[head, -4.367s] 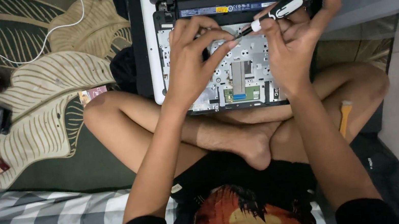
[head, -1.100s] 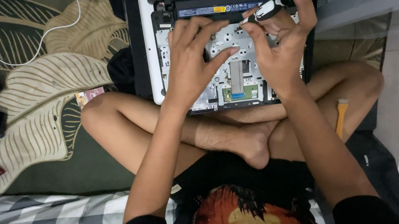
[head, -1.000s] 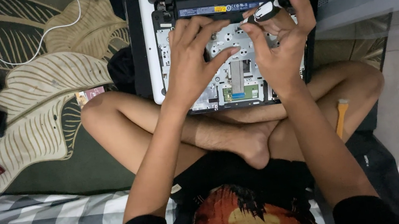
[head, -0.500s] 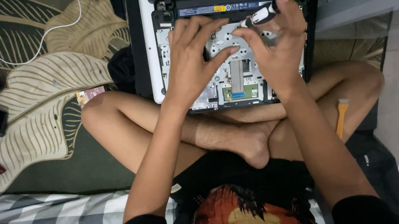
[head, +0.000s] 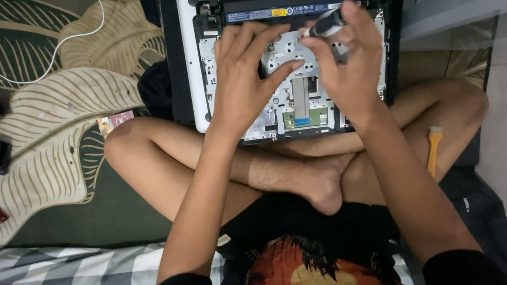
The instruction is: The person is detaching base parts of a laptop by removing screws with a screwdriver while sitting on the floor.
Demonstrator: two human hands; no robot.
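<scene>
Hands (head: pixel 296 71) cover laptop (head: pixel 300 100) internals (screwdriver (head: pixel 324 24) tip hidden).

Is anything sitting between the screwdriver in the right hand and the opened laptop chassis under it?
Nothing visible does. The right hand holds the screwdriver directly over the bare laptop chassis; the left hand rests on the chassis beside it, fingertips close to the tip, which is hidden.

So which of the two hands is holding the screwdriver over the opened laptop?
The right hand grips the black-handled screwdriver; the left hand holds nothing, its fingers spread flat on the laptop's exposed inner frame.
</scene>
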